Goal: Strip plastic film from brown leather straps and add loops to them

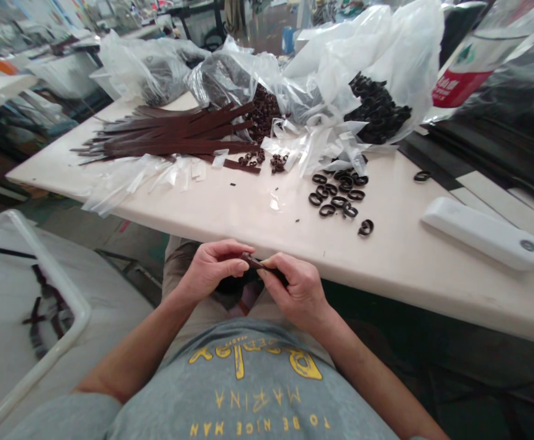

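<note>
Just off the table's front edge, my left hand and my right hand pinch a small dark brown strap piece between thumbs and fingers. What lies inside the right fist is mostly hidden. On the table beyond them lie black loops in a loose group, with one loop apart nearer the edge. Long dark brown straps are stacked at the far left. Small brown loops are piled beside their ends.
Plastic bags line the back, one spilling black loops. Plastic scraps lie at the left edge. A white handheld device rests at right, near dark flat strips. A white bin with dark straps stands at lower left.
</note>
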Demonstrator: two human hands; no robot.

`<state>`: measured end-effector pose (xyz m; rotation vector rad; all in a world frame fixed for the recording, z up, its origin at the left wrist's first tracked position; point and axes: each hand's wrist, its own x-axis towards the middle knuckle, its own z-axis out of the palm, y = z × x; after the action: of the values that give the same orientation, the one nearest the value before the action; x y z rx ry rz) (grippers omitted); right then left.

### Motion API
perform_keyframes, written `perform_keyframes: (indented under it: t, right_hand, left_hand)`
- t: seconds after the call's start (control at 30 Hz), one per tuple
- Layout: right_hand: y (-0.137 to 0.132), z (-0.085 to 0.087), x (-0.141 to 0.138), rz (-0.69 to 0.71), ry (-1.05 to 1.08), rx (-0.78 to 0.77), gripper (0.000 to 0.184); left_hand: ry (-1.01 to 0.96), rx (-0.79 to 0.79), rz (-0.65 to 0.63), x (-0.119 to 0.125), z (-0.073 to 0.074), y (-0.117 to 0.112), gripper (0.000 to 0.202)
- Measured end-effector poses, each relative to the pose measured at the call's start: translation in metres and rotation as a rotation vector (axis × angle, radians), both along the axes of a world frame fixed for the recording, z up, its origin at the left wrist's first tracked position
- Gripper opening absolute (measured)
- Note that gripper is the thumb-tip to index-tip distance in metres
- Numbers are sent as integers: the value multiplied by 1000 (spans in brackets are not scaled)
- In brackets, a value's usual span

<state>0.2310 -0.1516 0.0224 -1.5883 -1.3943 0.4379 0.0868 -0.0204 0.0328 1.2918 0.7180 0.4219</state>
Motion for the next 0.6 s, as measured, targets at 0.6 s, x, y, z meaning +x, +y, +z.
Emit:
perform_keyframes:
  t: [0.6]
  right_hand:
    - [0,-22,-7,126,-266,-268,18]
  left_hand:
    - [109,171,-58,-21,6,14,12]
